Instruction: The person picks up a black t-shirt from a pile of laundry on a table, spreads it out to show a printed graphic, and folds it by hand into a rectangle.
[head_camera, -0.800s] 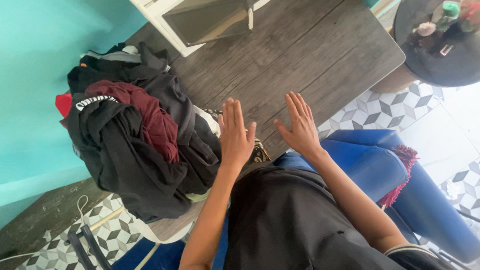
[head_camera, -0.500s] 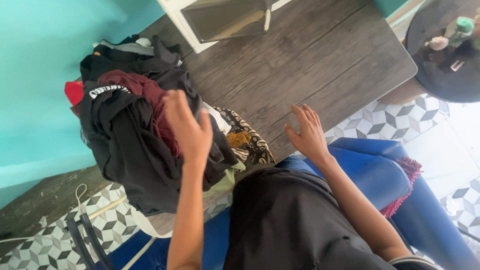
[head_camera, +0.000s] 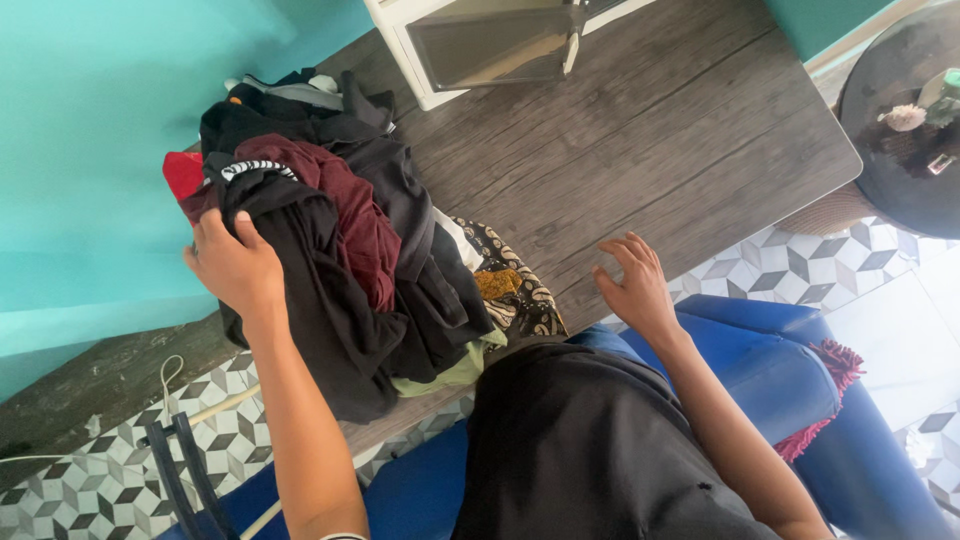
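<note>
Left hand on the clothes heap, right hand open by the tabletop edge

The left hand (head_camera: 235, 268) lays spread fingers (head_camera: 243, 232) on the dark clothes pile (head_camera: 340, 250) at the grey wooden tabletop's (head_camera: 640, 150) left end; the right hand (head_camera: 635, 285), fingers apart, hovers at the near edge, above patterned floor tiles (head_camera: 800, 265).

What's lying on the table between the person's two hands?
In the head view, between the left hand and the right hand lies the clothes pile: black and maroon garments, then a patterned brown cloth and bare wooden table.
</note>
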